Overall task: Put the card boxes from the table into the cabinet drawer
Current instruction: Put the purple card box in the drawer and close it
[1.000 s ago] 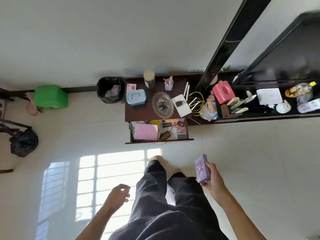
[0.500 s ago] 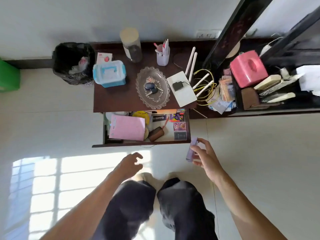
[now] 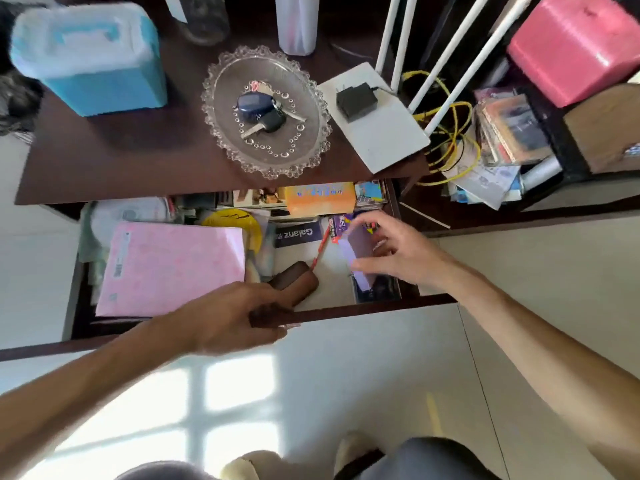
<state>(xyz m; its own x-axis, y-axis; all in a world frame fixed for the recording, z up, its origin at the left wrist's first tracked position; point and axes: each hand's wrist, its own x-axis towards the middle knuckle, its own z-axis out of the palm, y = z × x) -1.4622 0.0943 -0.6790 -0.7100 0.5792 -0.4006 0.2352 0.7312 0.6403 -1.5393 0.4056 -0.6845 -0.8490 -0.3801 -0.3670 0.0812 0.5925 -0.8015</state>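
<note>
Over the open cabinet drawer point(image 3: 346, 308), your right hand point(image 3: 398, 251) grips a purple card box point(image 3: 358, 252), lowering it into the right end. Your left hand point(image 3: 228, 317) clasps the drawer's front edge. Next, seat the box flat and release.

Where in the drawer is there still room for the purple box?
One pale bare patch lies between the brown case, the red pen and the purple box in the right hand. The drawer's left side is crowded under pink paper.
</note>
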